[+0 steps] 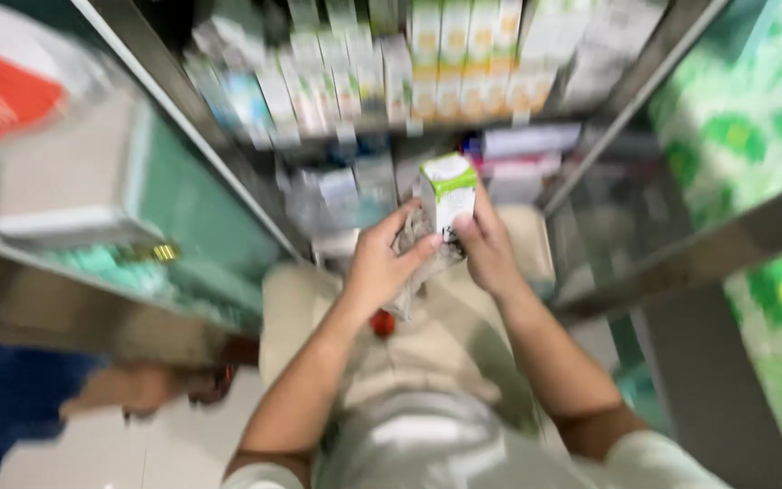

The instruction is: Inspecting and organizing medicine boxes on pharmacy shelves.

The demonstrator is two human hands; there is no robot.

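Note:
My right hand [486, 249] grips a small white box with a green top band [448, 190], held upright in front of the open cabinet. My left hand [382, 263] is closed on a crumpled grey cloth [414, 258] that hangs down and touches the lower side of the box. Both hands are close together, just below the middle shelf. The whole view is motion-blurred.
A metal-framed glass cabinet [183, 118] holds rows of small boxes [463, 54] on its upper shelf and more packages [518, 154] below. A beige stool or seat [445, 335] lies under my arms. A green-patterned curtain [753, 118] hangs at right. Another person's arm [128, 389] shows at lower left.

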